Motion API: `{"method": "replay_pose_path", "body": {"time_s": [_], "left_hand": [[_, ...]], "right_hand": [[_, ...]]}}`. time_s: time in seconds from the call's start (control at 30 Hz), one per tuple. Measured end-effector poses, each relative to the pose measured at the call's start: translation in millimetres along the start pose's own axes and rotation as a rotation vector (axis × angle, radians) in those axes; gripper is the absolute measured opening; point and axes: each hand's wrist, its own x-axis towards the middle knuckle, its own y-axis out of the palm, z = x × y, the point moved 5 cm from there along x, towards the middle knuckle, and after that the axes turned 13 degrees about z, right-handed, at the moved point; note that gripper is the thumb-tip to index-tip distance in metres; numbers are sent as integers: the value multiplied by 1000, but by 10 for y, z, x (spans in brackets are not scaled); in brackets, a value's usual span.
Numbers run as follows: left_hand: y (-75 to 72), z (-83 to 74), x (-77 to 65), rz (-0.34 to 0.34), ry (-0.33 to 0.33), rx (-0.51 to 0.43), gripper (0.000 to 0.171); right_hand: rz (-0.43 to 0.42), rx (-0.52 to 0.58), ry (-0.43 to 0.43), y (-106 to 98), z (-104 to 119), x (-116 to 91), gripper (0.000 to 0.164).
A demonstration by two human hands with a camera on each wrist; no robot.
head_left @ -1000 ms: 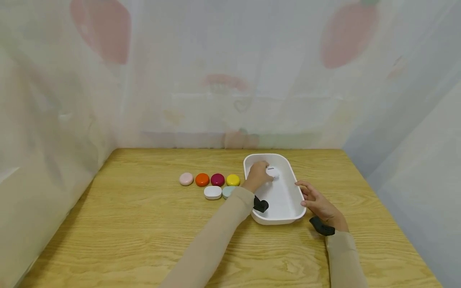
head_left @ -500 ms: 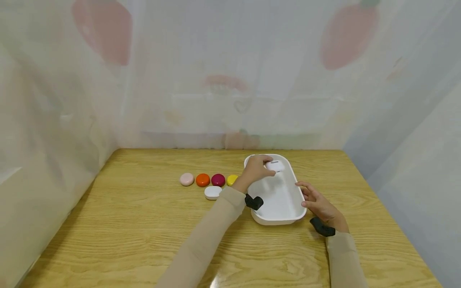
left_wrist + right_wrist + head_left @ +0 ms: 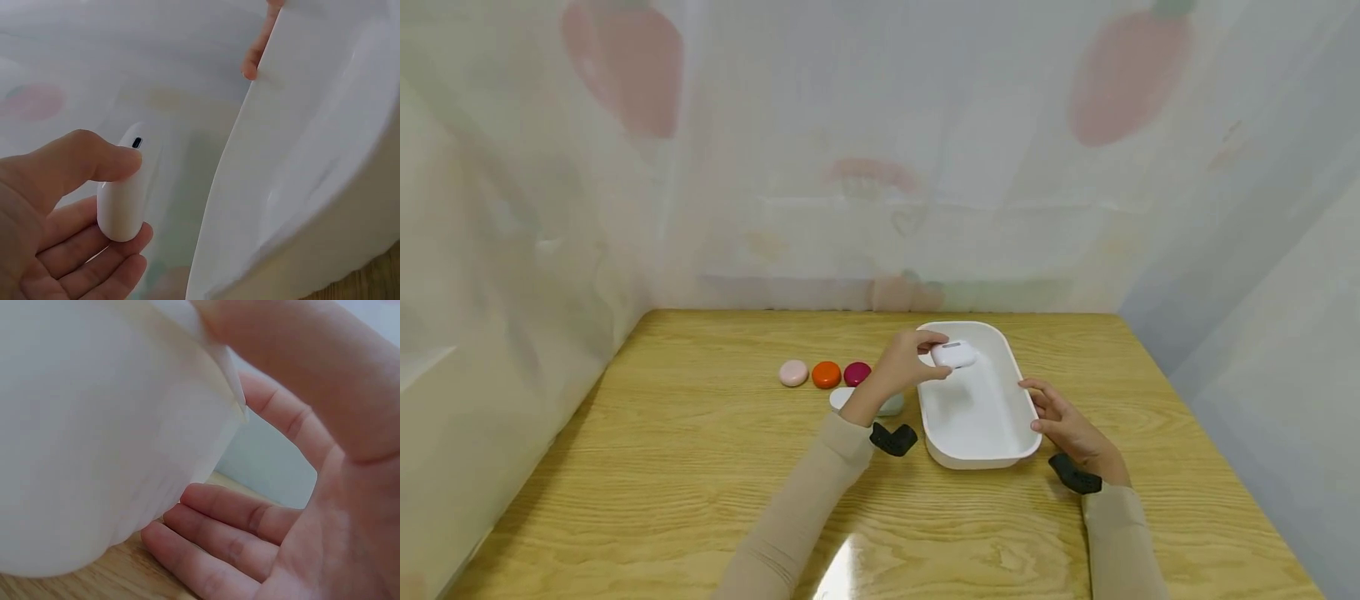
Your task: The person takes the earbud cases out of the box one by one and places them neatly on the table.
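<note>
My left hand pinches a white earbud case between thumb and fingers. It is over the far left part of a white plastic bin. In the left wrist view, the case shows a small dark port near the thumb, with the fingertips under its lower end. On the bin's right side, my right hand holds the rim. The right wrist view shows its thumb and forefinger at the rim, while the other fingers lie against the outer wall, low near the table.
Left of the bin lie small glossy round cases: pale pink, orange and magenta. My left wrist partly covers a white oval case and a pale green one. A curtain hangs behind the table.
The left hand has lifted the earbud case off the bin's floor and brought it left. Its forearm now hides the yellow round case. The right hand and bin have stayed put.
</note>
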Motion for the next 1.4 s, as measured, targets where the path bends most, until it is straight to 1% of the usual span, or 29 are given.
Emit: {"method": "replay_pose_path", "body": {"time_s": [0.17, 0.3, 0.47, 0.53, 0.6, 0.67, 0.77, 0.87, 0.93, 1.07, 1.17, 1.27, 1.4], "left_hand": [[-60, 82, -181, -19, -16, -30, 45], [-112, 137, -303, -39, -9, -45, 45], [-214, 209, -443, -74, 12, -19, 45], [-266, 249, -490, -78, 17, -14, 46], [-322, 290, -542, -70, 20, -28, 47], [-386, 339, -596, -58, 17, -49, 47], [-491, 416, -691, -49, 6, -51, 49], [-603, 497, -797, -57, 0, -10, 48], [-675, 556, -876, -60, -5, -4, 48], [-785, 682, -1021, -72, -21, -38, 48], [-820, 777, -1093, -77, -32, -83, 48], [-831, 858, -1130, -75, -38, -91, 47], [-829, 930, -1140, -56, -31, -90, 45]], "right_hand": [[10, 4, -17, -12, 6, -5, 55], [8, -1, -19, -32, 11, -7, 55], [5, -4, -2, -43, -6, 0, 55], [5, -7, -1, -44, -10, 2, 55], [6, -9, -4, -44, -9, 7, 55], [7, -12, -8, -44, -5, 12, 54], [6, -10, -10, -44, 2, 18, 54], [9, -5, -14, -39, 7, 27, 54], [14, -2, -18, -35, 5, 36, 54], [12, -1, -13, -37, 12, 34, 53], [5, -3, 3, -43, 24, 20, 53], [0, -14, 14, -43, 28, 11, 53], [-10, -30, 26, -46, 23, -8, 52]]}}
